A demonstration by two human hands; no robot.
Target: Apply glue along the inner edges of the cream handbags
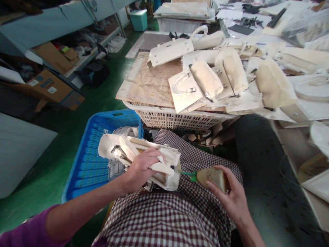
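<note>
On my lap lies a partly assembled cream handbag [164,157], its inside showing and its handle and hardware toward the left end. My left hand [144,168] is closed on its upper edge, fingers around a folded white flap. In my right hand [228,188] is a squeeze glue bottle [209,176], tan and stained, with a thin green nozzle. The nozzle points left and its tip meets the right end of the bag, though exact contact is hard to see. A checkered apron [167,216] lies under both.
A blue basket [84,161] with white scraps stands at left. Ahead, a white basket [169,116] carries a worn board [146,82] with several cream bags [185,89]. More bag pieces cover the table at right. Shelves with cardboard boxes [48,89] line the left.
</note>
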